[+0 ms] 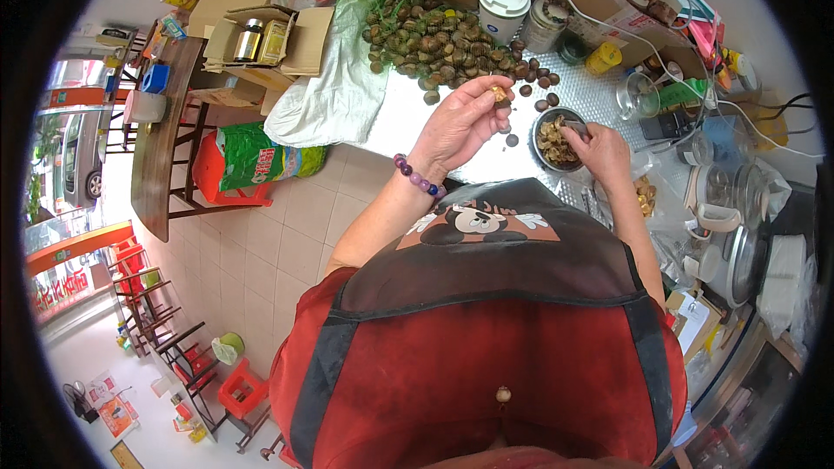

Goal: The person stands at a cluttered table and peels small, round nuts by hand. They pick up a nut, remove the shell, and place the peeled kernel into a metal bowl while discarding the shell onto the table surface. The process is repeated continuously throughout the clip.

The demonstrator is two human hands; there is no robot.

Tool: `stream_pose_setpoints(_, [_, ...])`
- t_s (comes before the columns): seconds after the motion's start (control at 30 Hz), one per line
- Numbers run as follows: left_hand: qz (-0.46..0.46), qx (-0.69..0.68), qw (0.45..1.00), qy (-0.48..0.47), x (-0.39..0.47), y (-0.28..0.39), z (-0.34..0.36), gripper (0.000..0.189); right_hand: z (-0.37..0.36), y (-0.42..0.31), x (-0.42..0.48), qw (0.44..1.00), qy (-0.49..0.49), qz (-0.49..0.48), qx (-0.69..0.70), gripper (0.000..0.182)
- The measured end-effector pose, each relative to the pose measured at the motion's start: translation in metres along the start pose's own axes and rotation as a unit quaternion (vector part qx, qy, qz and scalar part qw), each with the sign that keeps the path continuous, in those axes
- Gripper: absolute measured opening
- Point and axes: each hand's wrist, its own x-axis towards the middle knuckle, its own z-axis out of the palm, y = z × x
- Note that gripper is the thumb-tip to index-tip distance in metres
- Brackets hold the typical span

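Between its fingertips my left hand (466, 120) holds a small golden-brown nut (500, 95), raised over the metal-topped table (410, 111). My right hand (601, 151) is at the right rim of a dark round bowl (542, 157), its thumb and fingers closed on a small tool (575, 126) whose kind I cannot tell. Brown peelings (555, 138) fill much of the bowl. Beyond my left hand lies a heap of brown, round nuts in shells (449, 42), partly under green netting. Several loose nuts (544, 82) lie between the heap and the bowl.
A white lidded cup (504, 3) and a glass jar (545, 23) stand behind the nuts. A white sack (332, 104) hangs over the left edge beside an open cardboard box (270, 42). More golden pieces (645, 195) lie in clear plastic at right. A white cable (612, 23) crosses the clutter.
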Motion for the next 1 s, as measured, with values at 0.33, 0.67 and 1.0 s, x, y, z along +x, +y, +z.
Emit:
stream_pose_setpoints(0.33, [-0.011, 0.073, 0.997, -0.019, -0.008, -0.004, 0.008, 0.032, -0.057, -0.08, -0.004, 0.961, 0.116, -0.234, 0.088, 0.045])
stream_pose_setpoints(0.67, [-0.004, 0.104, 0.994, -0.021, -0.013, -0.003, 0.014, 0.031, -0.054, -0.081, -0.006, 0.958, 0.135, -0.252, 0.032, 0.047])
stream_pose_setpoints(1.0, [-0.035, 0.259, 0.965, 0.031, -0.014, -0.002, 0.017, 0.03, -0.05, -0.075, -0.007, 0.945, 0.148, -0.291, 0.02, 0.04])
